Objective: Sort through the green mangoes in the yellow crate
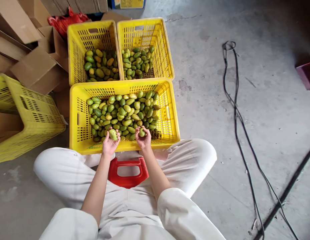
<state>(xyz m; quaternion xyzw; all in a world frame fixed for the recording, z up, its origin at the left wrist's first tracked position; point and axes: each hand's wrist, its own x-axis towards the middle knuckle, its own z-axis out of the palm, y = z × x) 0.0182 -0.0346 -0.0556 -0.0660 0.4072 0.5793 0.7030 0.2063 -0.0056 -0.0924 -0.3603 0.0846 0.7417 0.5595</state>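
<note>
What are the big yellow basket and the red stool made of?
The yellow basket looks like hard, slightly shiny plastic: its walls are thin, with neat rows of slots. The red stool seems to be smooth plastic too, with a rounded handle opening, though painted metal can't be ruled out.

Reaching forward with both forearms (95, 196), cupping left hand (110, 144) palm up and curling right hand (144, 140) inward

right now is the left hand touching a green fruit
Touching. The head view shows a green fruit resting in the upturned left hand, with fingers around its edges.
</note>
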